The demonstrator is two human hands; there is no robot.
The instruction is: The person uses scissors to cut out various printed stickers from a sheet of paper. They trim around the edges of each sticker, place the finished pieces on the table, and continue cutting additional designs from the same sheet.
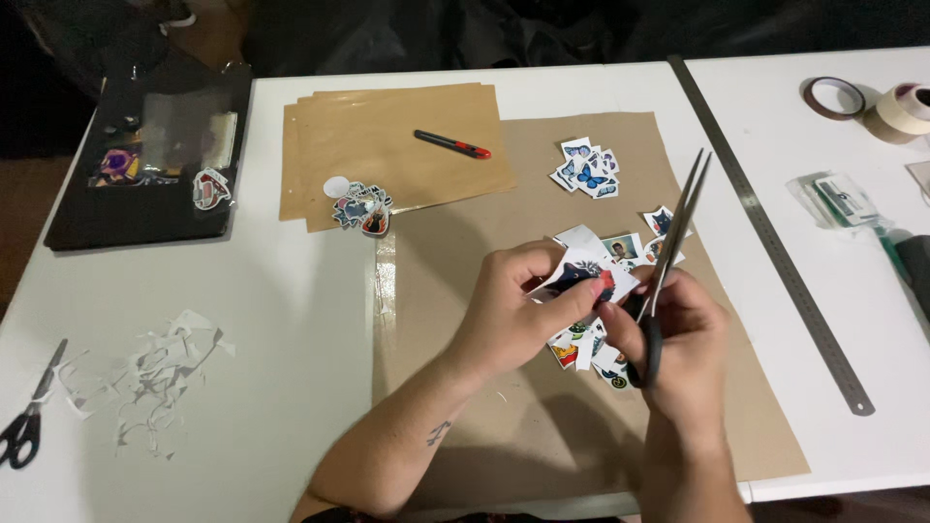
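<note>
Your left hand [518,310] pinches a small white-edged paper sticker cutout [584,276] between thumb and fingers, holding it above the middle of the brown kraft paper sheet [465,407] that covers the near part of the white table [262,320]. The cutout shows a dark blue and black figure with a red patch at its right side, bordered by an uneven white margin; the finer details of the picture are too small to tell. Your right hand [678,339] is closed around the black handles of the long silver-bladed scissors [673,242], whose blades stand slightly parted and point up and away towards the far edge, just beside the cutout's right edge.

Under your hands lies a loose heap of more printed cutouts [591,353], and another cluster with blue butterfly pictures [586,169] sits farther back on the same sheet. Towards the far edge a stack of tan paper sheets [397,145] carries a red and black utility knife [452,144], with a small pile of round stickers [360,206] at its near edge. A long steel ruler [775,242] runs diagonally along the right side. White paper scraps [155,383] and a second pair of black-handled scissors [29,416] lie near the left edge, and a black tray [126,218] sits at the far left corner.
</note>
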